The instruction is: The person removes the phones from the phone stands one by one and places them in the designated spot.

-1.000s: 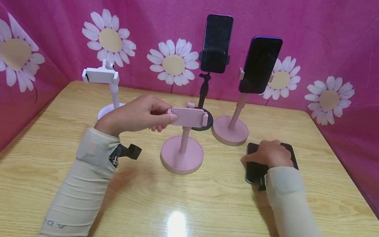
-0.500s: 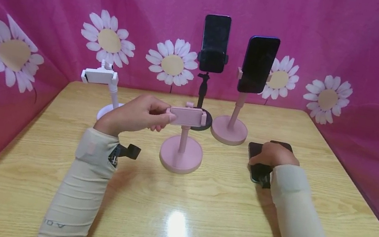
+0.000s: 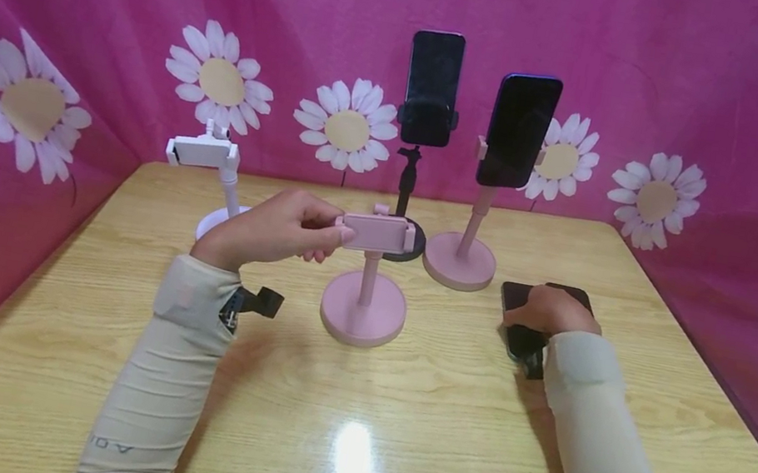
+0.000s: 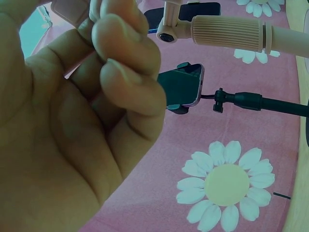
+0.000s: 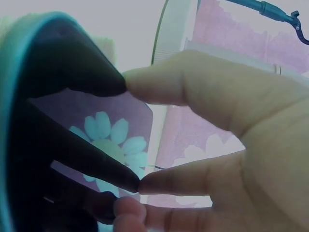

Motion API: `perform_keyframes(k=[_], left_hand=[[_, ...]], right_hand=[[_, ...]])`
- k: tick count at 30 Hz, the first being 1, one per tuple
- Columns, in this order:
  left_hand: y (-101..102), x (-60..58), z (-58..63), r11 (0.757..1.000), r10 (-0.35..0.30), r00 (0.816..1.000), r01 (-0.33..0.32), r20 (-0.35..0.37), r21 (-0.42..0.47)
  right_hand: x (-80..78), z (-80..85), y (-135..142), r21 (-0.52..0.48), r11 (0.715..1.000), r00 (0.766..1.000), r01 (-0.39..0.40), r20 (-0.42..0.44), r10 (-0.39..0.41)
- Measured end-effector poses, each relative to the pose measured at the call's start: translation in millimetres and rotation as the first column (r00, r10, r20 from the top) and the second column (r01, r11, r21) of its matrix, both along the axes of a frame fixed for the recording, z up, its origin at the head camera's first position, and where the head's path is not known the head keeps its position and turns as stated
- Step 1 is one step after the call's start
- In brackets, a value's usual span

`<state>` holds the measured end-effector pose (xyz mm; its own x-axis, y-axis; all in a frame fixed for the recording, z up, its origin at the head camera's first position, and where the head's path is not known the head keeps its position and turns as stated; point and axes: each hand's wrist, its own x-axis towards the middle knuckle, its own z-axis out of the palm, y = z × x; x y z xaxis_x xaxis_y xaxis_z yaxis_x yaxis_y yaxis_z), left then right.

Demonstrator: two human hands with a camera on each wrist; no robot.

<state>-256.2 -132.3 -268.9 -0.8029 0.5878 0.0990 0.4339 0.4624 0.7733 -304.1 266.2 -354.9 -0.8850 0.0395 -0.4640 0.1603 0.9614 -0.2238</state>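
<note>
In the head view, my left hand point(image 3: 277, 231) pinches the left end of the clamp on the pink phone stand point(image 3: 366, 310). The left wrist view shows its fingers point(image 4: 130, 43) curled, with a bit of the pink clamp point(image 4: 71, 10) at the top. My right hand point(image 3: 552, 309) is over a dark smartphone point(image 3: 520, 342) lying face up on the table at the right. Seen from the right wrist, the thumb is at the edge of this smartphone point(image 5: 53, 53), while other fingertips meet their reflections in its glossy screen. The hand hides much of it.
Behind stand a black phone stand point(image 3: 407, 182) and another pink stand point(image 3: 464, 260), each holding an upright phone. A white phone stand point(image 3: 226, 188) is at the left, its base partly behind my left wrist. The wooden table point(image 3: 270, 420) backs onto a flowered pink cloth point(image 3: 359, 5).
My right hand has shifted slightly right, its thumb drawing in from beside the smartphone to its left edge. The smartphone has slid slightly right. My left hand stays on the pink clamp.
</note>
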Motion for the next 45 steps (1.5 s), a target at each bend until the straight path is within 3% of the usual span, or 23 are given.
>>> perform_keyframes(k=[6, 17, 25, 34, 45], left_hand=[[1, -0.9, -0.1, 1.0, -0.004, 1.0, 0.004, -0.002, -0.003], [3, 0.2, -0.3, 1.0, -0.014, 1.0, 0.014, -0.017, -0.015], [2, 0.0, 0.2, 0.999, 0.002, 0.993, -0.007, -0.117, -0.043], [-8, -6.8, -4.8, 0.996, 0.087, 0.976, -0.088, -0.202, 0.004], [-23, -16.0, -11.0, 0.972, 0.235, 0.947, -0.225, -0.218, 0.07]], right_hand=[[-1.4, -3.4, 2, 0.012, 1.0, 1.0, -0.014, -0.007, 0.015], [0.1, -4.5, 5, -0.023, 0.998, 0.999, 0.052, 0.008, -0.052], [-0.1, -3.2, 5, -0.02, 1.0, 1.0, 0.02, 0.002, -0.02], [-1.6, -3.8, 4, -0.018, 1.0, 1.0, -0.016, -0.007, 0.015], [-1.1, -2.9, 4, -0.025, 1.0, 1.0, 0.003, -0.003, -0.003]])
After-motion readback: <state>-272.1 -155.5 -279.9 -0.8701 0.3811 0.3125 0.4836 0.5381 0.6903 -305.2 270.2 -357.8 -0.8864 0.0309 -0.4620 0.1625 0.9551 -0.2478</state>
